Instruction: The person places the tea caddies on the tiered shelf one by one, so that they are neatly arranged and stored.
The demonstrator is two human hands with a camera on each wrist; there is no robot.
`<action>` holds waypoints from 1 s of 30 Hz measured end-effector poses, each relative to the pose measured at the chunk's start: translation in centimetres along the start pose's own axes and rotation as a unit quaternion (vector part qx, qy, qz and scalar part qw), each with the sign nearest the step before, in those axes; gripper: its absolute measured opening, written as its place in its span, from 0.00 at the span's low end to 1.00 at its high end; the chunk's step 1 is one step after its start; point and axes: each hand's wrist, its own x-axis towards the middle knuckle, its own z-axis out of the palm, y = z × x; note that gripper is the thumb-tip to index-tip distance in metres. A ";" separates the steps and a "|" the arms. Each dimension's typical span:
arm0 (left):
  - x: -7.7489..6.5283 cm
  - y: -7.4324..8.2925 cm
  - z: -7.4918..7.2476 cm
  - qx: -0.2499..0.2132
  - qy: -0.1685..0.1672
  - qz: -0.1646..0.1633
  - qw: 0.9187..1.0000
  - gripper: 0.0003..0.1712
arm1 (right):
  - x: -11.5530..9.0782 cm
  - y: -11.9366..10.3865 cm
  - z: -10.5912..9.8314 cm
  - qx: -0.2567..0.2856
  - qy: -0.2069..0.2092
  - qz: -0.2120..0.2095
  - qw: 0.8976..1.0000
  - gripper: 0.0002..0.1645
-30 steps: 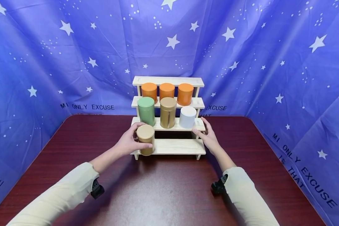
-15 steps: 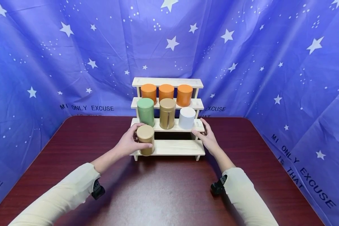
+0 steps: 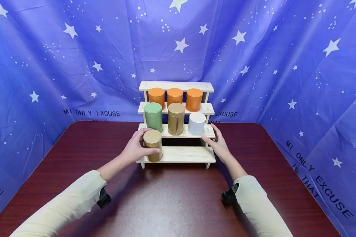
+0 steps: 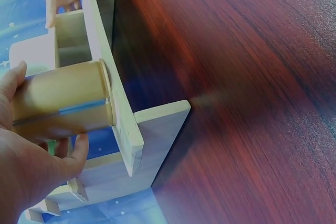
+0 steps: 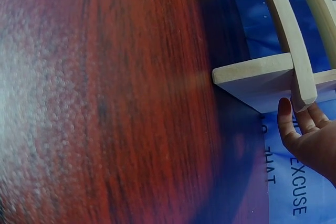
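Observation:
In the head view, my left hand (image 3: 139,147) grips a gold tin (image 3: 153,141) upright at the left end of the lowest step of a pale wooden tiered rack (image 3: 190,154). The left wrist view shows thumb and fingers around the gold tin (image 4: 63,95), its base at the board. My right hand (image 3: 220,144) holds the rack's right end at the second step, thumb in front and fingers behind. Along that step stand a green tin (image 3: 153,117), another gold tin (image 3: 176,119) and a white tin (image 3: 196,123).
Three orange tins (image 3: 194,100) stand one step higher, partly hidden behind the front row. The rack's top board (image 3: 178,86) carries nothing visible. A dark red wooden table (image 3: 172,200) lies underneath, with a blue star-patterned curtain (image 3: 112,49) behind and at both sides.
My left hand and the gold tin have shifted very slightly back on the lowest step. The right hand keeps its place at the rack's end.

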 end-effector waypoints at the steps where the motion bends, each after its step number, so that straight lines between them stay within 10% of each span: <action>1: 0.0 0.0 0.0 0.000 0.001 -0.002 1.000 0.45 | 0.0 0.0 0.0 -0.002 0.000 0.000 1.000 0.46; 30: 0.1 -0.2 0.3 -0.001 0.012 -0.001 1.000 0.47 | -0.5 -1.3 0.2 -0.008 -0.010 0.025 1.000 0.47</action>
